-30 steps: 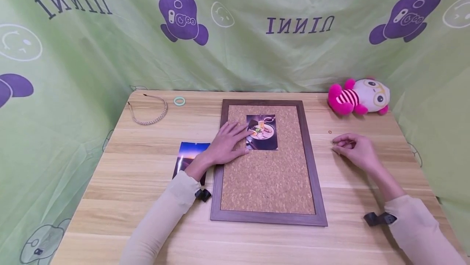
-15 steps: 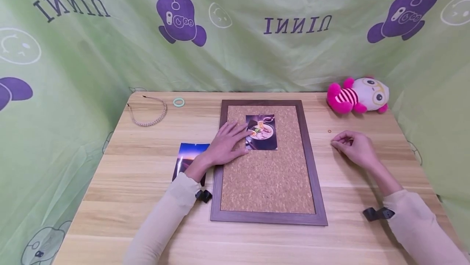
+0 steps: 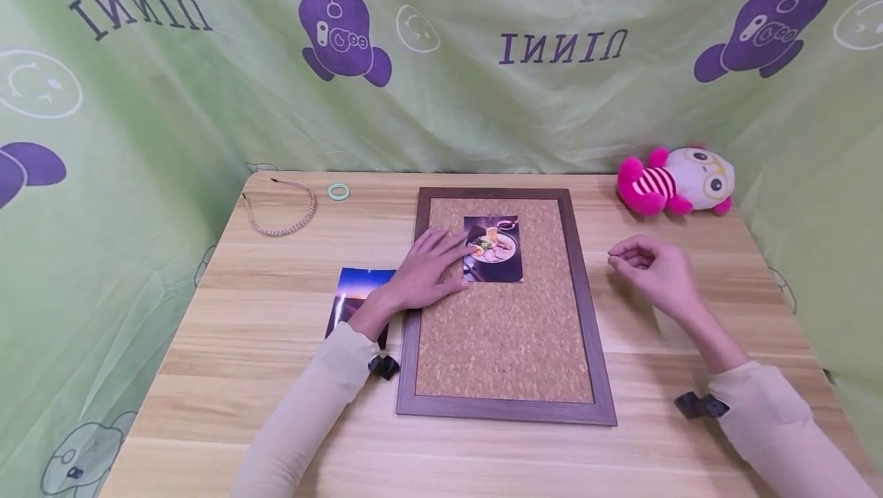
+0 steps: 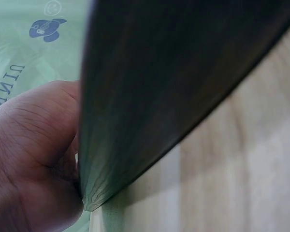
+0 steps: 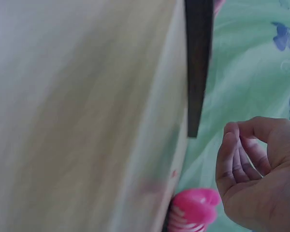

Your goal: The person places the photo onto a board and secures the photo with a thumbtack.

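Observation:
On the table [image 3: 228, 421] lies a corkboard [image 3: 503, 337] with a dark wooden frame. A photo of a ramen bowl [image 3: 500, 253] lies on its upper part. My left hand [image 3: 424, 276] rests on the board with fingers spread, its fingertips on the photo's left edge. The frame's dark side [image 4: 159, 77] hides those fingers in the left wrist view. My right hand [image 3: 655, 272] hovers right of the board, fingers curled, thumb and index fingertips [image 5: 230, 129] together. Nothing shows between them; anything tiny there is hidden. A sunset photo [image 3: 355, 291] lies partly under my left forearm.
A beaded headband [image 3: 279, 231] and a mint-green ring [image 3: 339, 191] lie at the back left. At the back right is a pink and white plush toy [image 3: 679, 180]. A tiny reddish thing [image 5: 174, 173] sits on the table near it. Green curtains [image 3: 441, 130] surround the table.
My right hand has lifted slightly and moved left and away from me, now covering the spot where a tiny ring-like thing lay. My left hand and both photos stay where they were.

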`<state>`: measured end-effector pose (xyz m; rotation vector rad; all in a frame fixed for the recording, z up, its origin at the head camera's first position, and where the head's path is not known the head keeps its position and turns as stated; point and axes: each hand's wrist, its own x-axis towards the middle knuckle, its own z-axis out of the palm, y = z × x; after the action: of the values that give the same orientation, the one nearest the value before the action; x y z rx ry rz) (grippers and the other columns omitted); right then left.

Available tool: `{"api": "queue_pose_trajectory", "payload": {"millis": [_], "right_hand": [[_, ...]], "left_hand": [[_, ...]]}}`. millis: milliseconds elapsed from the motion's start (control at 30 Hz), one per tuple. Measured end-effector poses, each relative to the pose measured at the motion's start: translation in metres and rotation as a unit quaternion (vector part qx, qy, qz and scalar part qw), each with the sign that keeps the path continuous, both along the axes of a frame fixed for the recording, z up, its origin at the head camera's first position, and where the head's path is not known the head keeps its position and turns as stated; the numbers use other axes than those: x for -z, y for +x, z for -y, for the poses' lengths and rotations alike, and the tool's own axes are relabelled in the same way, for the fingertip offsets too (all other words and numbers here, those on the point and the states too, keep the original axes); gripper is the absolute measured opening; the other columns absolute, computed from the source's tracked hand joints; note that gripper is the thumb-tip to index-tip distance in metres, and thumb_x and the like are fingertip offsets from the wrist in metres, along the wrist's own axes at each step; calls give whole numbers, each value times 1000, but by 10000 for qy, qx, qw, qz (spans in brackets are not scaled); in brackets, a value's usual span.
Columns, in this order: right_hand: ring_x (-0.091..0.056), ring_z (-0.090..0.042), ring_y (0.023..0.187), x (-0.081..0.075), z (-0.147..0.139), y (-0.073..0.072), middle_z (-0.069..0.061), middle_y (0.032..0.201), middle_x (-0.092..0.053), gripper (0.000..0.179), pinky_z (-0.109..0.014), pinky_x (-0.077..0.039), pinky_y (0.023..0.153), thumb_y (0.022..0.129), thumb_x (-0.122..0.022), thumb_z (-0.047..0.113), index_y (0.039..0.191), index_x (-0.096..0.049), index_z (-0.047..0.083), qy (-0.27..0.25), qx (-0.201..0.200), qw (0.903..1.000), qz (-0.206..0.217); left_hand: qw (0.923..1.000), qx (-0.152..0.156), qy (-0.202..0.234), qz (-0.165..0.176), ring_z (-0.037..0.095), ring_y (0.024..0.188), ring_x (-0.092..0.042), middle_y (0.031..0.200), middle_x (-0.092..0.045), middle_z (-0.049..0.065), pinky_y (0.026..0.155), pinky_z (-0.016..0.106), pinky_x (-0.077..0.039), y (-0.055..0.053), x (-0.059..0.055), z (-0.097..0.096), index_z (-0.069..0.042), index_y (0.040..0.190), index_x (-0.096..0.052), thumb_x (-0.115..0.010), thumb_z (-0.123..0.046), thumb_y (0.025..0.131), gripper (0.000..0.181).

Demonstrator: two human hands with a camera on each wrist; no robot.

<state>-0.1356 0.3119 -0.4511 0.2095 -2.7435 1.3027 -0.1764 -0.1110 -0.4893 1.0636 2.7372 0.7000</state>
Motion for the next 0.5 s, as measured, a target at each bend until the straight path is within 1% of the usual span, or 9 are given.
{"api": "queue_pose_trajectory", "payload": {"millis": [100, 167, 233, 367, 433, 500], "right_hand": [[-74, 1, 72, -7, 13, 0, -5, 88, -82, 17, -15, -61, 65, 93, -84, -5, 107, -76, -11, -560, -116, 9983, 93], [-75, 2, 72, -10, 22, -2, -5, 88, -82, 20, -15, -62, 65, 92, -84, -7, 109, -75, -14, -887, -198, 9958, 135], [-74, 3, 73, -14, 32, -3, -9, 89, -83, 20, -15, -62, 66, 93, -83, -8, 110, -76, -15, -1047, -259, 9941, 104], [-74, 4, 73, -19, 53, -6, -24, 96, -81, 17, -15, -62, 66, 97, -81, -5, 111, -79, -13, -1078, -283, 9938, -36], [-75, 3, 74, -20, 63, -9, -30, 99, -80, 16, -18, -64, 68, 99, -79, -5, 112, -79, -13, -1162, -319, 9927, -54], [-77, 1, 74, -22, 72, -10, -33, 99, -79, 15, -20, -65, 68, 100, -78, -6, 112, -79, -14, -1223, -386, 9917, -88]], "left_hand": [[10000, -16, -24, 33, 43, 170, -16, 180, -34, 13, 139, 58, -1, 0, 0, -1, -13, 167, -51, -66, -43, 109, 67], [10000, -25, -23, 41, 43, 170, -16, 180, -34, 12, 139, 58, -1, -1, 0, -1, -13, 167, -51, -66, -43, 109, 67], [10000, -19, -10, 39, 44, 170, -16, 180, -34, 13, 139, 58, -2, -1, 0, -1, -13, 167, -51, -66, -43, 109, 67], [10000, 1, 9, 17, 44, 169, -17, 180, -35, 14, 139, 59, -2, -1, 0, -1, -12, 166, -52, -67, -43, 109, 67], [10000, 3, 3, 24, 44, 170, -17, 180, -35, 14, 139, 59, -2, 0, 0, -1, -12, 167, -51, -66, -42, 109, 66], [10000, 4, 9, 31, 44, 170, -16, 180, -35, 14, 139, 59, -2, 0, 0, -1, -12, 167, -52, -66, -42, 109, 66]]}}
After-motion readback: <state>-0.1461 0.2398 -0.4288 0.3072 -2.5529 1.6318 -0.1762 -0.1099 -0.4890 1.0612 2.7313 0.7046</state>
